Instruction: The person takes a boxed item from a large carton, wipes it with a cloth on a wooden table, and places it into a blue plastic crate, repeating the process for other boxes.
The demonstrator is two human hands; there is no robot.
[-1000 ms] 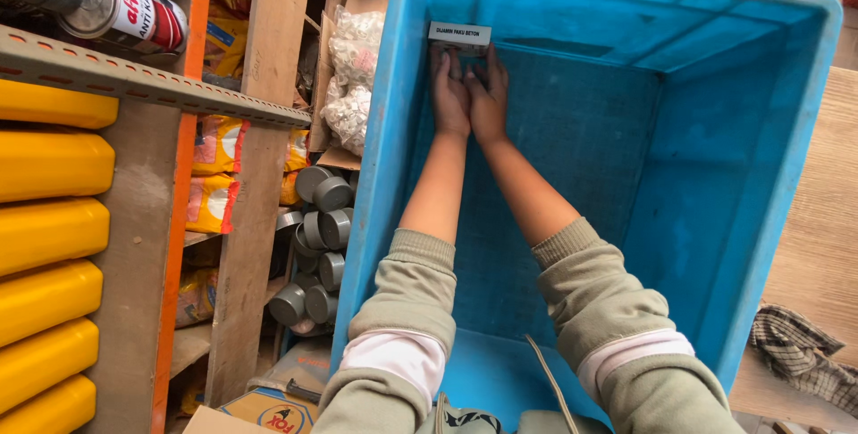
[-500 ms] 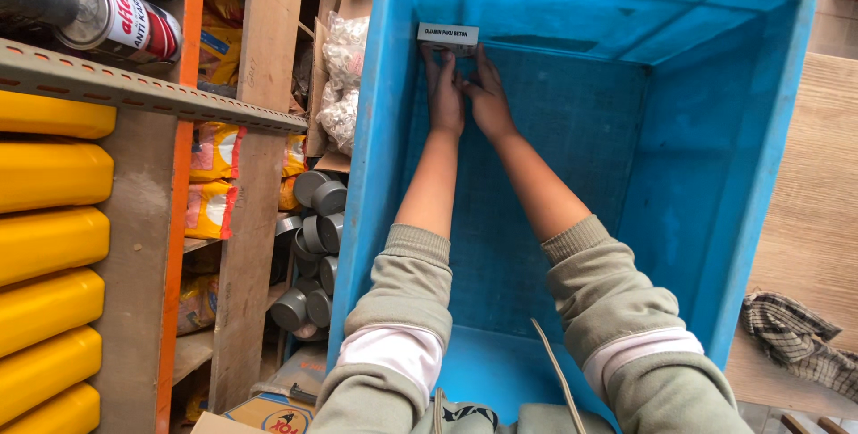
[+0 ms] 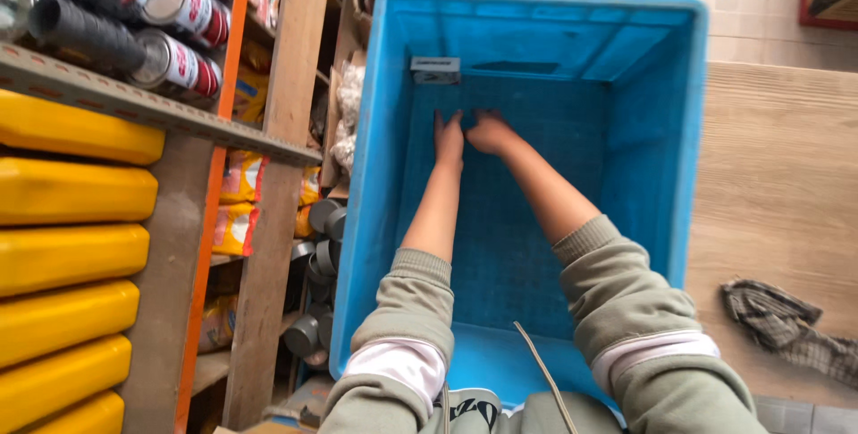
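A big blue plastic crate [image 3: 666, 130] stands in front of me, and both my arms reach into it. My left hand [image 3: 449, 136] lies flat on the crate's ribbed bottom, fingers stretched out. My right hand [image 3: 488, 131] rests just beside it with its fingers curled, and the two hands almost touch. Neither hand holds anything. A small grey label [image 3: 435, 66] is stuck on the far inner wall, above and apart from my left hand. My sleeves are olive green with white cuffs.
At the left, a wood and orange-metal shelf [image 3: 134, 103] holds yellow jugs [image 3: 76, 188], spray cans [image 3: 174, 5], yellow packets [image 3: 234, 210] and dark round cans [image 3: 322, 219]. A wooden surface [image 3: 778, 202] with a crumpled checked rag [image 3: 786, 322] lies at the right.
Both hands have come down from the grey label on the far wall onto the crate's bottom. The label stays stuck in place. The view has shifted so that more of the crate shows.
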